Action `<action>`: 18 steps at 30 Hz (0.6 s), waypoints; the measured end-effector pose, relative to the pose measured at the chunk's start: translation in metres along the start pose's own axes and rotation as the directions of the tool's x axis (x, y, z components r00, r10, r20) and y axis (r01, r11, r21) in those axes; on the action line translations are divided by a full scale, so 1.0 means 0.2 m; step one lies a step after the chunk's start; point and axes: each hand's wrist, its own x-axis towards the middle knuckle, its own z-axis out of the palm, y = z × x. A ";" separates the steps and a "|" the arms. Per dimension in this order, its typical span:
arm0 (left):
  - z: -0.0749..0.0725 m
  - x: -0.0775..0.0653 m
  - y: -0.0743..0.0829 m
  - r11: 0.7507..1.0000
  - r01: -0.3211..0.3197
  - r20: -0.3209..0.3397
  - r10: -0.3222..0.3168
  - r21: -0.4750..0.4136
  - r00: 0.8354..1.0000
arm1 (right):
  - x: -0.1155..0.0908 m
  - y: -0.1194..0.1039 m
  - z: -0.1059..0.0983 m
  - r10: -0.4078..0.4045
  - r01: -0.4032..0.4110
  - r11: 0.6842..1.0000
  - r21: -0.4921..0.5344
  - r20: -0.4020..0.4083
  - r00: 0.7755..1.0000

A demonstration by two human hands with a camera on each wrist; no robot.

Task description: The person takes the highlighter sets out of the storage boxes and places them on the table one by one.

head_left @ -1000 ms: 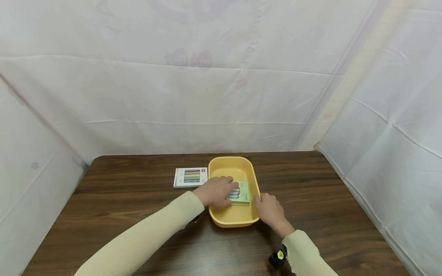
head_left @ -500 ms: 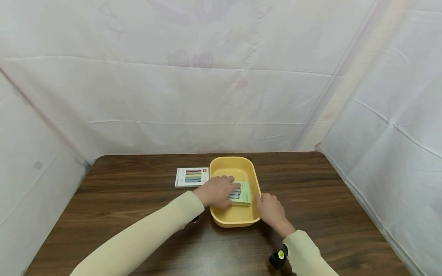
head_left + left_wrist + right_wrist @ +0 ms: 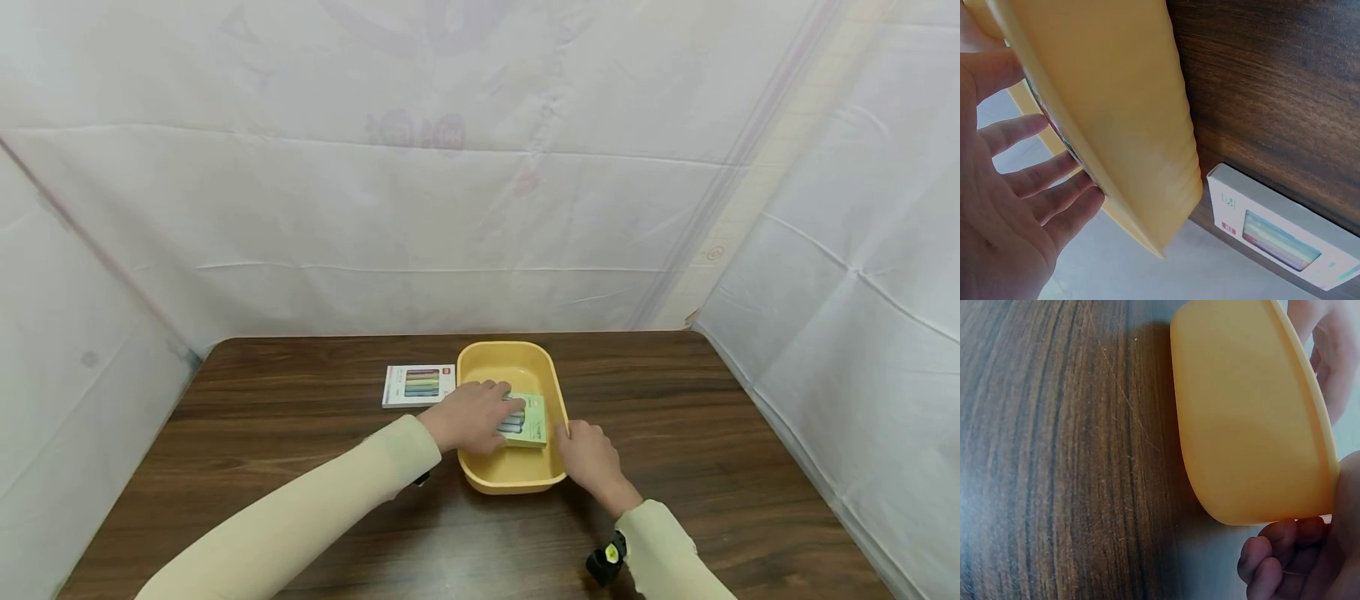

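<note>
"What is held by the left hand (image 3: pixel 472 418)?"
"The green box (image 3: pixel 535 422), in the tub (image 3: pixel 510 485), is gripped between thumb and fingers."
"And by the right hand (image 3: pixel 591 458)?"
"The tub's right rim is pinched."
"The white box (image 3: pixel 418 385)?"
"It is seen flat on the table (image 3: pixel 675 400), just left of the tub."
</note>
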 end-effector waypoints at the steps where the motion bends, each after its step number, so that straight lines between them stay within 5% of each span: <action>1: 0.00 0.00 0.00 1.000 -0.002 -0.002 0.002 0.002 1.000 | 0.00 0.00 0.00 -0.001 0.001 1.000 0.000 0.000 1.000; 18: -0.06 -0.05 0.00 0.998 -0.034 -0.041 0.036 0.051 0.998 | 0.02 -0.01 0.01 0.014 -0.014 1.000 0.001 0.014 1.000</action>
